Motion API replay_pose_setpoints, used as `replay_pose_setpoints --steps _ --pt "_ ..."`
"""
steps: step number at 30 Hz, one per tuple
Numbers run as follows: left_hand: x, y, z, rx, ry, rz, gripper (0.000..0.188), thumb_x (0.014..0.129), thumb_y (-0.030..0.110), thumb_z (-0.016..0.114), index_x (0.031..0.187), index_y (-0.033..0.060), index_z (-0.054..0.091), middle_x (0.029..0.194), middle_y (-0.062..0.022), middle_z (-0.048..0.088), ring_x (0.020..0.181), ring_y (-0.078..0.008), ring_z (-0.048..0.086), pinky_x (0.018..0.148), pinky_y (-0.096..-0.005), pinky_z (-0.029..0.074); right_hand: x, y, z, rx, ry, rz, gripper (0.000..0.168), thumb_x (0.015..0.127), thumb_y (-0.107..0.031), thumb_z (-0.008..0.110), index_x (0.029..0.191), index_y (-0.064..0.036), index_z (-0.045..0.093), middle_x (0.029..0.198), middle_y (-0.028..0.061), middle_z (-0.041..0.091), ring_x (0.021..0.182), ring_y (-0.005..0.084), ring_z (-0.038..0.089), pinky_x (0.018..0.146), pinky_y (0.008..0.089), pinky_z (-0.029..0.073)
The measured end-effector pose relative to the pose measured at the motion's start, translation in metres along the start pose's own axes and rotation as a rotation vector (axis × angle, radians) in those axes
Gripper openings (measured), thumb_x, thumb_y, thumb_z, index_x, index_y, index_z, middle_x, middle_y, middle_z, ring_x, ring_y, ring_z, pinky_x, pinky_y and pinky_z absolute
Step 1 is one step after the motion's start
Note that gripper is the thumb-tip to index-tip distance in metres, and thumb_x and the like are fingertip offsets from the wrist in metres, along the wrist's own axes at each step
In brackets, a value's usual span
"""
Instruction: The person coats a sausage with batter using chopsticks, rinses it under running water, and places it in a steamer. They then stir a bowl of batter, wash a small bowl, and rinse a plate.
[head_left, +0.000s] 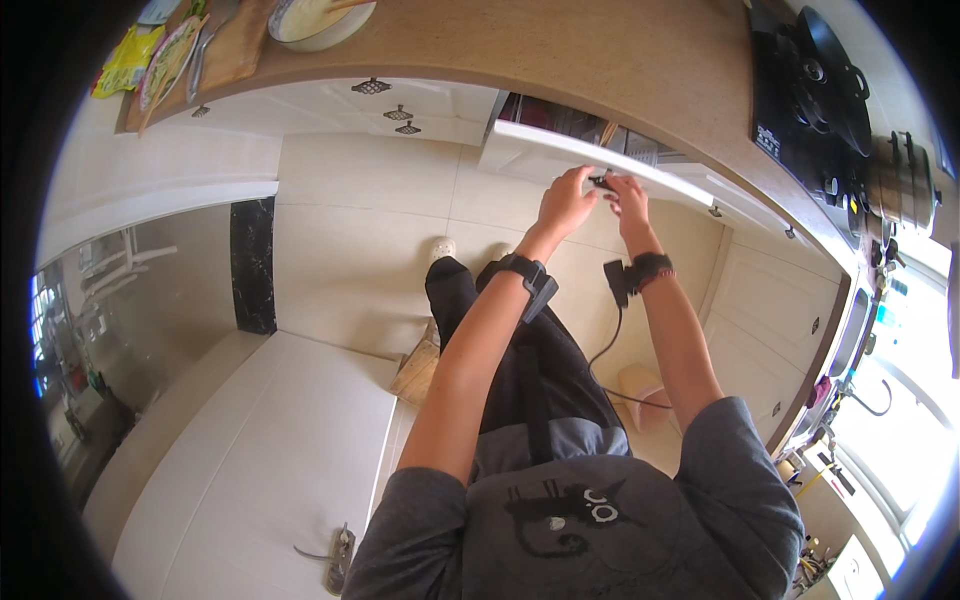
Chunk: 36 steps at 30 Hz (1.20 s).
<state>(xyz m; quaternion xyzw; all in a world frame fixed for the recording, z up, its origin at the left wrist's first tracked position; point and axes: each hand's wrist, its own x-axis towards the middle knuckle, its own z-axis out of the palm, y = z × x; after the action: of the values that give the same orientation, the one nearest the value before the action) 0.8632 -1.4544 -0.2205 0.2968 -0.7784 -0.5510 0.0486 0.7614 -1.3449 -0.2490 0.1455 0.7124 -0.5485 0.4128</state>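
A white drawer (600, 154) stands pulled out under the brown countertop (525, 37); wooden sticks and a light perforated container (641, 150) show inside it. Both my hands are at the dark metal pull (602, 181) on its front. My left hand (566, 201) has its fingertips at the pull's left side, and whether they grip it cannot be told. The fingers of my right hand (628, 199) are closed around the pull's right side. A black device is strapped to each wrist, with a cable (600, 356) hanging from the right one.
On the counter stand a bowl of pale mixture (304, 22) with a utensil, a cutting board (236, 45), a plate and a yellow packet (127, 60). A black cooktop (772, 112) bears a dark pan (832, 82) beside a steel pot (900, 180). A wooden stool (416, 371) is near my legs.
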Motion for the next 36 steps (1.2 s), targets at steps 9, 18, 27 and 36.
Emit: replay_pose_setpoints --steps 9,18,27,36 --pt "-0.048 0.009 -0.003 0.136 -0.188 -0.022 0.027 0.077 0.017 0.055 0.101 0.0046 0.06 0.095 -0.0151 0.063 0.089 -0.0311 0.058 0.078 -0.0405 0.046 -0.063 0.046 -0.016 0.01 -0.087 0.029 0.021 0.079 -0.017 0.064 0.093 -0.002 0.062 0.08 0.0028 0.062 0.065 0.0074 0.054 0.057 0.0192 0.037" --pt "-0.094 0.008 -0.007 0.111 -0.341 0.035 0.031 0.077 0.013 0.058 0.105 0.0 0.055 0.101 -0.0163 0.06 0.095 -0.0317 0.055 0.083 -0.0375 0.043 -0.097 0.069 -0.028 0.003 -0.126 0.121 0.021 0.08 -0.017 0.063 0.093 -0.001 0.063 0.082 0.0037 0.064 0.065 0.0075 0.054 0.057 0.0197 0.038" --pt "-0.107 -0.006 -0.011 0.139 -0.295 -0.001 0.03 0.075 0.012 0.059 0.104 0.0037 0.054 0.096 -0.0157 0.06 0.09 -0.0323 0.056 0.08 -0.0386 0.045 -0.102 0.097 -0.015 0.061 -0.086 0.071 0.02 0.082 -0.012 0.06 0.095 0.002 0.063 0.088 0.0072 0.064 0.076 0.0116 0.058 0.067 0.0221 0.044" --pt "-0.095 -0.013 -0.036 0.487 -0.313 0.247 0.044 0.071 0.008 0.058 0.113 0.0067 0.046 0.102 -0.0103 0.057 0.085 -0.0271 0.058 0.07 -0.0393 0.044 -0.098 0.066 0.0 0.017 -0.031 0.068 0.027 0.084 -0.014 0.057 0.106 0.002 0.058 0.097 0.0084 0.062 0.077 0.0133 0.058 0.065 0.0213 0.043"
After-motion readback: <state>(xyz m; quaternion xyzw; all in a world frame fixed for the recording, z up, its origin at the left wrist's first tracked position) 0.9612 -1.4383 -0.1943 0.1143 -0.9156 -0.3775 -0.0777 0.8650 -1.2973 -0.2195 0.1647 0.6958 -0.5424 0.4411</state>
